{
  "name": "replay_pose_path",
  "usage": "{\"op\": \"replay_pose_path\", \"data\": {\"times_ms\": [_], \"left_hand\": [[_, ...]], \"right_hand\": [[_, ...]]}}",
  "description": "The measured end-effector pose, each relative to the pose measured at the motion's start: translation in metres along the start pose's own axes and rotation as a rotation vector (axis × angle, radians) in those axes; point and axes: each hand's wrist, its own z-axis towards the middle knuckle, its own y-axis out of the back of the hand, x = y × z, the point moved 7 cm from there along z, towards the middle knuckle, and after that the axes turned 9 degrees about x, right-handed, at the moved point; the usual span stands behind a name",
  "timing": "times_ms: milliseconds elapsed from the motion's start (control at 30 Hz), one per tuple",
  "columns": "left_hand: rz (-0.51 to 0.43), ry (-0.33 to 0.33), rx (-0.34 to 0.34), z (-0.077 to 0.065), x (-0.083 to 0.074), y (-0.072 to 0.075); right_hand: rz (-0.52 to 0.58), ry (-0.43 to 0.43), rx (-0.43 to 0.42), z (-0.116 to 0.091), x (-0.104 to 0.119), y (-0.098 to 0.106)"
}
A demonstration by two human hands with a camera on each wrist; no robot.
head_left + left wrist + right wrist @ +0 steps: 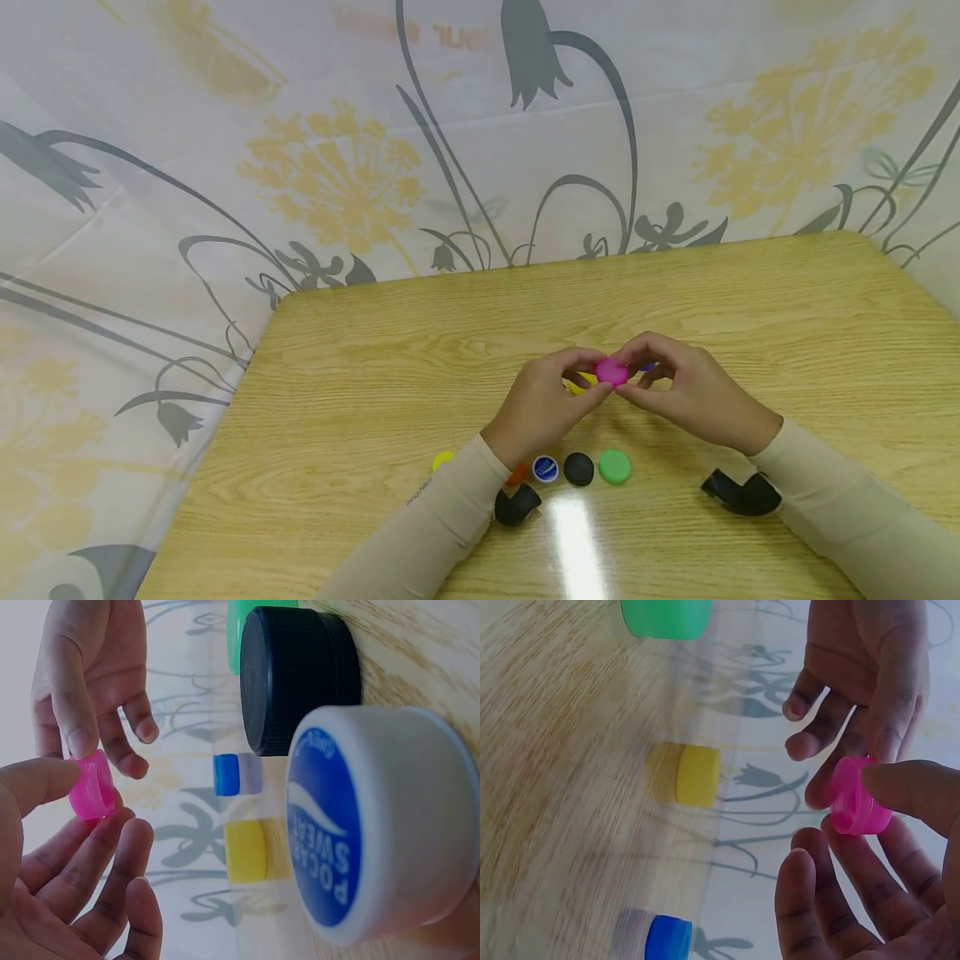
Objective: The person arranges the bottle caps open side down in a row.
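Note:
A pink bottle cap is held up over the table between my two hands. My left hand pinches its left side with thumb and fingertips. From the right, my right hand pinches the same cap. Both wrist views show the cap's hollow inside, and the pink cap has a thumb pressed on its wall. Behind the hands stand a yellow cap and a blue cap, both partly covered by fingers in the head view.
Nearer me, a row holds a white cap with a blue label, a black cap, a green cap, an orange cap and a yellow cap, the last two partly behind my left sleeve. A patterned curtain backs the wooden table.

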Motion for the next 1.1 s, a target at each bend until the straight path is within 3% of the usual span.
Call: {"op": "replay_pose_path", "data": {"times_ms": [367, 533, 833, 1100], "left_hand": [[0.028, -0.026, 0.034, 0.001, -0.001, -0.009], [0.052, -0.034, 0.054, 0.0, -0.004, -0.014], [0.225, -0.026, 0.114, -0.003, -0.009, -0.028], [0.401, -0.055, 0.108, -0.005, -0.013, -0.035]], "right_hand": [[-0.002, -0.056, 0.034, -0.008, -0.005, -0.001], [0.012, -0.079, 0.087, -0.014, -0.008, -0.002], [0.056, -0.058, 0.19, -0.03, -0.016, -0.006], [0.052, -0.037, 0.254, -0.036, -0.018, -0.007]]}}
